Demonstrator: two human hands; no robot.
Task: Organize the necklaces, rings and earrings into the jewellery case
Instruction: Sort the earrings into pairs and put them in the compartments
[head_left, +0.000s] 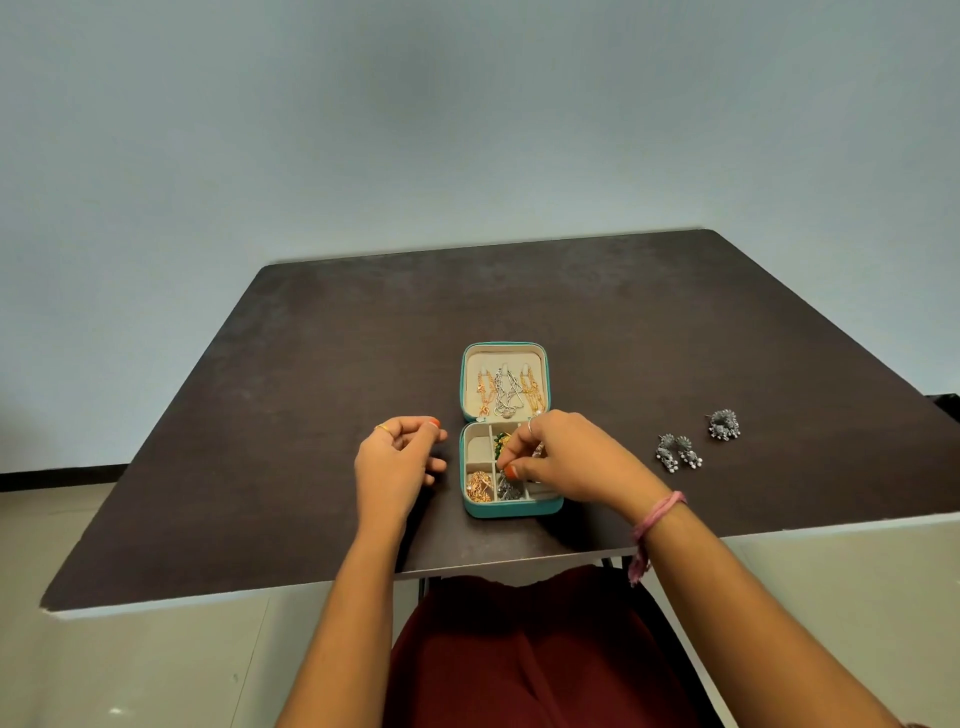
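Note:
A small teal jewellery case (511, 511) lies open on the dark table. Its lid (545, 382) holds gold and silver necklaces (505, 396) hung from hooks. The tray compartments hold rose-gold earrings (479, 487), silver earrings (509, 489) and a green and gold piece (501, 442). My right hand (561, 457) reaches over the tray, fingertips pinching a small piece above the middle compartment; what it is I cannot make out. My left hand (397, 460) hovers left of the case, fingers loosely curled and holding nothing. Three silver earrings lie on the table to the right: a pair (678, 452) and one single (723, 424).
The dark brown table (311, 389) has its front edge close to my lap and a plain wall behind its far edge. Dark red clothing shows below the table edge. A pink thread band circles my right wrist (655, 514).

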